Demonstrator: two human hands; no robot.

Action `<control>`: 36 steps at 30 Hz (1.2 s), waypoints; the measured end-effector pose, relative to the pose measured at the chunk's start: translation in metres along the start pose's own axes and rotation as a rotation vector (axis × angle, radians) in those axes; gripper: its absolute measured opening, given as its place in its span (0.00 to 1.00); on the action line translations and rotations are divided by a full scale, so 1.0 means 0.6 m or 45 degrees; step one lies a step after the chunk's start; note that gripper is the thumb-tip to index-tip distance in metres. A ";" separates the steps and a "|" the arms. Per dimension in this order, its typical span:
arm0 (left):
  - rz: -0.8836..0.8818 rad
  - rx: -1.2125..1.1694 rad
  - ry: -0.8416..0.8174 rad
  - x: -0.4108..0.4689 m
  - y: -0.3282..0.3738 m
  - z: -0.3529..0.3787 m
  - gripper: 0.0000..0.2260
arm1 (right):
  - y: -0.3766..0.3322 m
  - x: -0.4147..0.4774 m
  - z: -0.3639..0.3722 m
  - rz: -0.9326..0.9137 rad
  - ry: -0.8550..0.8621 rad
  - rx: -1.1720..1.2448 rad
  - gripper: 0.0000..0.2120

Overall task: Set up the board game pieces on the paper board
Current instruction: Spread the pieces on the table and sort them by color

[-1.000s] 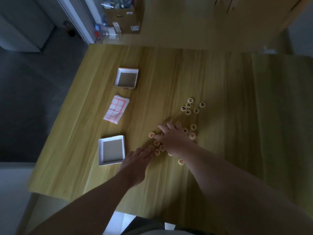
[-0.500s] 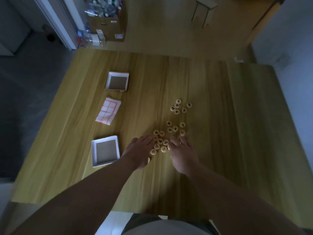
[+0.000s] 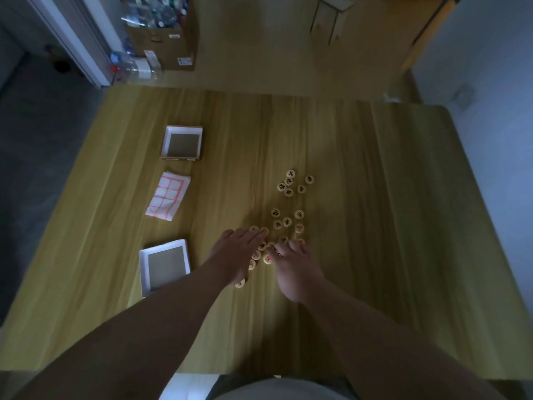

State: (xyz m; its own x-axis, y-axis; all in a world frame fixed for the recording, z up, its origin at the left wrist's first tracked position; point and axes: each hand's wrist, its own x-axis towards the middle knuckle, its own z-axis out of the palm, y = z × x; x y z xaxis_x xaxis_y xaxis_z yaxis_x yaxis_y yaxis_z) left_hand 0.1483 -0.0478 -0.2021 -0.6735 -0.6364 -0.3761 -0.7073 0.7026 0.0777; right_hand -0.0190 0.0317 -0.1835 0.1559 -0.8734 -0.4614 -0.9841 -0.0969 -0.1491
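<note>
Moved: right hand has bent its fingers in since half a second ago, when they lay straight; a second ago it reached across the pile and has now come back toward the body. The left hand has barely shifted.
Right grip: fingers bent, knuckles up, tips down among the round game pieces; whether they pinch one I cannot tell.
Left grip: left hand lies flat, fingers straight and close together, resting on the pieces at its tips and holding nothing.
Red-marked pieces: loose on the table between and under the two hands; one peeks out beside the left wrist.
Black-marked pieces: a small group just beyond the fingertips, with a second group farther away; all lie face up.
Paper board: folded, red grid showing, on the table to the left, well apart from the pieces and between the two box halves; no piece on it.
Near box half: open side up, just left of the left forearm.
Far box half: open side up, beyond the paper board.
Table: pale wood grain, dimly lit.
Floor beyond: cardboard box with plastic bottles, and a stool.
</note>
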 end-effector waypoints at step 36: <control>0.146 -0.079 0.080 0.039 -0.044 -0.001 0.28 | 0.126 0.109 -0.054 0.245 0.264 0.199 0.31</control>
State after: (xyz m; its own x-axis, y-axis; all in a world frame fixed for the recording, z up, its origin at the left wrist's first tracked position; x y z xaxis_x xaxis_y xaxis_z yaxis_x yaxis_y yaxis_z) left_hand 0.1514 -0.0815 -0.2126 -0.7611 -0.5735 -0.3030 -0.6359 0.7517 0.1747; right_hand -0.0862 -0.0480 -0.1968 -0.0681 -0.9488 -0.3084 -0.9663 0.1397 -0.2163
